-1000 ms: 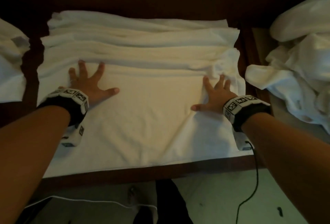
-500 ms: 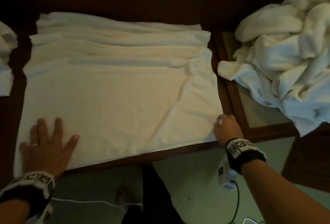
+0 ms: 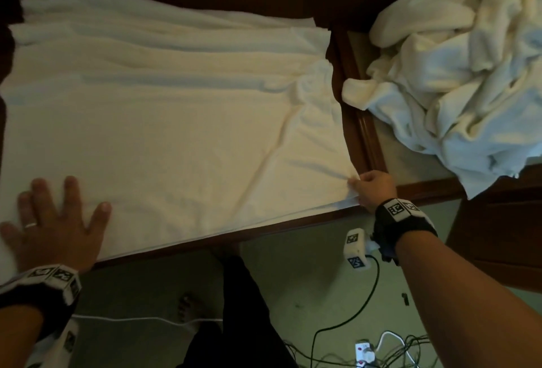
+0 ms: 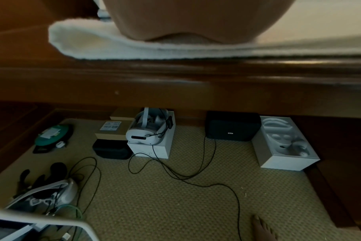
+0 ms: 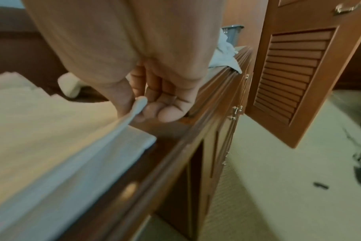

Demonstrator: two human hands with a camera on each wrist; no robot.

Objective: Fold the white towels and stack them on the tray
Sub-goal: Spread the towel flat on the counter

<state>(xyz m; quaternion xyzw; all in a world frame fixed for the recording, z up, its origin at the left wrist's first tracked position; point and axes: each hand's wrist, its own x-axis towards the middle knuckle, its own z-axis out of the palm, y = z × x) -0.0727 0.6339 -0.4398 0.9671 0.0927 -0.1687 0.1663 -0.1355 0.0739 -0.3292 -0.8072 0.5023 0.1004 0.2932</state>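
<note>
A large white towel [image 3: 164,133] lies spread flat over the dark wooden counter [image 3: 293,227], with folded ridges along its far side. My left hand [image 3: 55,221] presses flat on its near left corner, fingers spread; the left wrist view shows only the palm heel on the towel's edge [image 4: 134,48]. My right hand [image 3: 371,188] pinches the top layer's near right corner, lifted slightly off the lower layer [image 5: 134,143], between thumb and curled fingers [image 5: 150,104]. A heap of crumpled white towels [image 3: 457,80] sits on the tray [image 3: 372,144] to the right.
A louvred wooden door [image 5: 295,73] stands open to the right of the counter. On the carpet below lie cables [image 3: 346,323], a power strip [image 3: 365,356], boxes with a headset [image 4: 148,130], and the person's bare foot [image 3: 186,306].
Both hands slid from the towel's middle back to its near edge. The right hand has gone from flat to pinching the near right corner; the left stays flat at the near left corner.
</note>
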